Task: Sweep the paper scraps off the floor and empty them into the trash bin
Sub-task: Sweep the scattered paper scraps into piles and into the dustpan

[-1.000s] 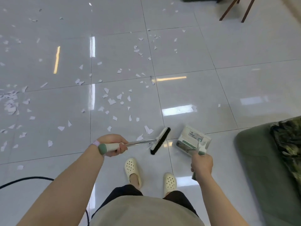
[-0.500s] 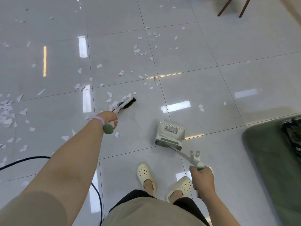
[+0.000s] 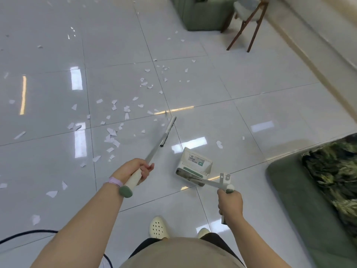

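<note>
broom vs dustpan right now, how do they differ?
The broom is in the left hand, its head dark and narrow; the dustpan is in the right hand, boxy and white. The broom reaches toward the paper scraps; the dustpan sits apart. Both have green-tipped handles.

Both bare arms reach forward and down. The left hand point(image 3: 133, 170), left of the dustpan point(image 3: 194, 165), grips the broom handle point(image 3: 133, 179); the right hand point(image 3: 230, 203), nearer the body, clasps the dustpan's handle.
</note>
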Demonstrator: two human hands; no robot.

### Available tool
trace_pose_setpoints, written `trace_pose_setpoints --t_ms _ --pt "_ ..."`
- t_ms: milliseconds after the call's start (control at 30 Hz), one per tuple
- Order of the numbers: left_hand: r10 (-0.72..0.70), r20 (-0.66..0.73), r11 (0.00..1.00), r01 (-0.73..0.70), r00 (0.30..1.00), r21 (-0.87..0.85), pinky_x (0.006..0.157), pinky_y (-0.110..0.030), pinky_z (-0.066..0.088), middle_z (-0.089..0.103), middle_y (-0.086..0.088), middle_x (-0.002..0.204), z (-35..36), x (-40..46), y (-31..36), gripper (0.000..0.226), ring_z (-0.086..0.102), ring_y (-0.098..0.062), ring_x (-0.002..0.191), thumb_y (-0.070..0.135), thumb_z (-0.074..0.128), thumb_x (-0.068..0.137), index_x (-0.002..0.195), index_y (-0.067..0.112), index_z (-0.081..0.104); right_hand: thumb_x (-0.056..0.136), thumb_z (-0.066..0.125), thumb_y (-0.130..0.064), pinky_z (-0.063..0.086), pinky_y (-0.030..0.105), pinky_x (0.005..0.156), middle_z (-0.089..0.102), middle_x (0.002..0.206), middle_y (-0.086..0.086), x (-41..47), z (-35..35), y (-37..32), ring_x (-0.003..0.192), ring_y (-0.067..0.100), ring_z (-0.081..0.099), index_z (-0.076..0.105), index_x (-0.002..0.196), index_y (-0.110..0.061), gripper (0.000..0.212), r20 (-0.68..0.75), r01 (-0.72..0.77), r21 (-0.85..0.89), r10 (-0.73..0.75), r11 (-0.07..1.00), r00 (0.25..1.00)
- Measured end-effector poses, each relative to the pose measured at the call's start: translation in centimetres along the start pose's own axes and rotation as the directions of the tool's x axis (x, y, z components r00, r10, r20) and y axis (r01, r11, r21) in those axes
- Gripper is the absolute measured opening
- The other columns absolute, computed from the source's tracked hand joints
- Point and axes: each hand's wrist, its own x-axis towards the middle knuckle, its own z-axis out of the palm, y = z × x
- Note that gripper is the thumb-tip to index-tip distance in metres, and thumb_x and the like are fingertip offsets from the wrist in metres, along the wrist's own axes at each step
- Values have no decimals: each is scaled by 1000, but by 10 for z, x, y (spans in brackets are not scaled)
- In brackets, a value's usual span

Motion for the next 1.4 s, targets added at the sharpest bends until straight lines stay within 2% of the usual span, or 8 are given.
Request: trace_pose_setpoints --t_ms 100,400,667,833,1033,1167,1267,1400 --pt "-66 51 994 61 997 92 33 -17 37 53 1 85 28 14 -15 9 37 -4 41 2 47 90 95 5 53 87 53 -7 41 29 47 45 62 11 9 -18 -4 55 25 42 61 88 1 11 -45 8 25 -7 1000 999" --pt "-176 168 976 150 970 157 35 -17 40 55 -7 80 162 59 -47 20 41 -5 44 2 46 96 116 5 45 88 56 -11 39 32 53 48 63 10 44 -87 19 55 24 42 57 81 0 13 -172 -47 11 49 999 984" --pt "-261 112 947 231 959 223 34 -16 42 50 -4 64 292 126 -70 9 45 -7 40 6 47 101 107 2 51 86 57 -12 42 34 52 50 64 11 119 -157 33 55 24 44 59 84 1 13 -197 -149 107 168 983 966" --pt "-321 64 922 296 945 248 32 -18 41 44 -1 59 365 167 -82 4 44 -8 37 9 47 102 104 5 48 87 56 -11 39 31 51 48 61 8 165 -202 35 53 24 43 54 75 -1 16 -172 -191 162 219 968 961" --pt "-314 0 926 306 949 221 33 -16 38 42 -2 54 427 212 -97 9 42 -10 36 6 44 101 109 9 42 86 55 -11 31 25 47 43 59 4 203 -249 33 51 21 37 45 68 -8 21 -143 -215 170 240 962 960" --pt "-266 -27 936 265 964 231 33 -16 37 39 -2 54 454 229 -93 11 38 -10 35 1 39 99 98 10 43 87 55 -9 28 26 47 44 64 2 216 -263 24 53 19 35 43 68 -7 22 -126 -203 146 221 968 967" --pt "-203 -49 957 209 978 204 33 -16 37 38 -1 57 463 237 -74 17 37 -10 35 -3 36 98 89 10 43 87 54 -8 28 26 47 43 68 1 226 -267 13 54 19 35 42 67 -7 23 -128 -205 155 225 966 966" --pt "-114 -130 977 135 985 166 35 -14 40 38 -1 68 456 247 -17 14 40 -9 36 -5 35 96 95 5 45 87 55 -10 29 27 48 45 65 3 240 -266 -3 54 19 36 45 69 -7 21 -134 -219 152 239 964 962"
